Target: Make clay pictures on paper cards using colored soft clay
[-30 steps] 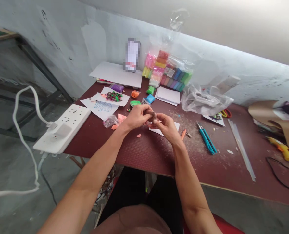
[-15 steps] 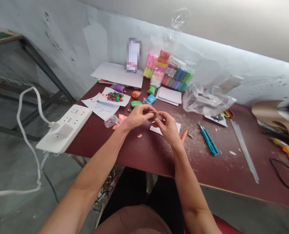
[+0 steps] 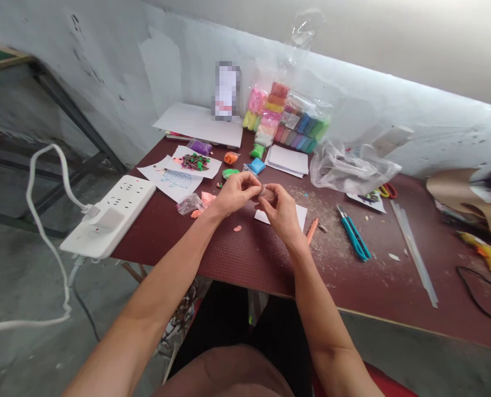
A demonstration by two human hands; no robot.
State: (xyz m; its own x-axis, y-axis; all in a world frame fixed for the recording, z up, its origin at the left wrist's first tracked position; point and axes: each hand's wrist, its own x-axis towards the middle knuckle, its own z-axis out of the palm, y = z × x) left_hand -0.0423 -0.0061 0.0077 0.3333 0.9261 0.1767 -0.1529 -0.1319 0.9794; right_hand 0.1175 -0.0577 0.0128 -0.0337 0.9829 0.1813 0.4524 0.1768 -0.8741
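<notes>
Between my two hands, above the table, is a small brown piece [image 3: 267, 194] in what looks like clear wrap. My left hand [image 3: 238, 193] pinches its left edge with thumb and fingertips. My right hand [image 3: 282, 212] has its fingers wrapped round the other side. Under my right hand lies a white paper [image 3: 300, 216]. A small flat pink piece [image 3: 238, 228] rests on the table left of it. Salmon-coloured clay [image 3: 207, 199] and a crumpled plastic bag [image 3: 188, 204] lie left of my left hand.
A power strip [image 3: 112, 218] sits at the left edge. Drawings [image 3: 175, 179], clay packs [image 3: 299, 129] and a plastic bag [image 3: 348, 168] lie behind. Rightward are an orange stick [image 3: 312, 231], a teal cutter [image 3: 354, 237], clear sticks [image 3: 415, 253] and a yellow glue gun [image 3: 485, 252].
My right hand has turned slightly, and more of the brown piece shows between the fingers. My left fingertips have shifted a little on its edge.
</notes>
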